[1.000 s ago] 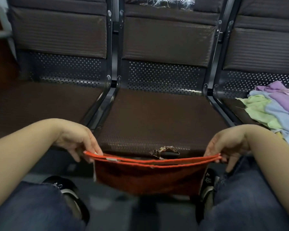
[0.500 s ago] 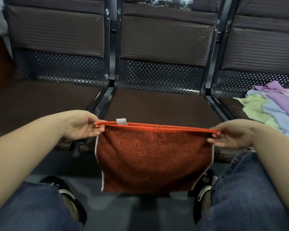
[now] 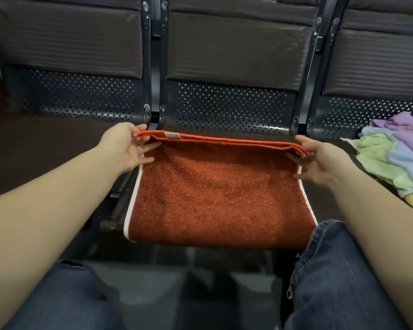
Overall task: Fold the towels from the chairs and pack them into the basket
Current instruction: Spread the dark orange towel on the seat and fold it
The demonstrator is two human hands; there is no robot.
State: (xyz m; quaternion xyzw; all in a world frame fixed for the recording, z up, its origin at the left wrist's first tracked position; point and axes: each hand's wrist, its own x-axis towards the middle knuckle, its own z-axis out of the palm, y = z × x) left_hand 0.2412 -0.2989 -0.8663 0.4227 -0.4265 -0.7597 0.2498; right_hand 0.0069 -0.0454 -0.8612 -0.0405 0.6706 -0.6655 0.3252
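Observation:
A folded orange-red towel [image 3: 217, 194] with white side trim lies over the middle chair seat [image 3: 224, 131], its front fold hanging just past the seat's front edge. My left hand [image 3: 126, 148] pinches the towel's far left corner, where a small white label shows. My right hand [image 3: 317, 160] pinches the far right corner. The doubled far edges sit stacked together between the two hands. No basket is in view.
A heap of loose towels [image 3: 396, 151], green, blue and purple, lies on the right chair seat. The left chair seat [image 3: 45, 151] is bare. Perforated dark backrests stand behind. My knees in blue jeans [image 3: 339, 282] sit close below the seat's edge.
Both hands have carried the towel up and away from me, from hanging in front of the seat to lying spread on the middle seat.

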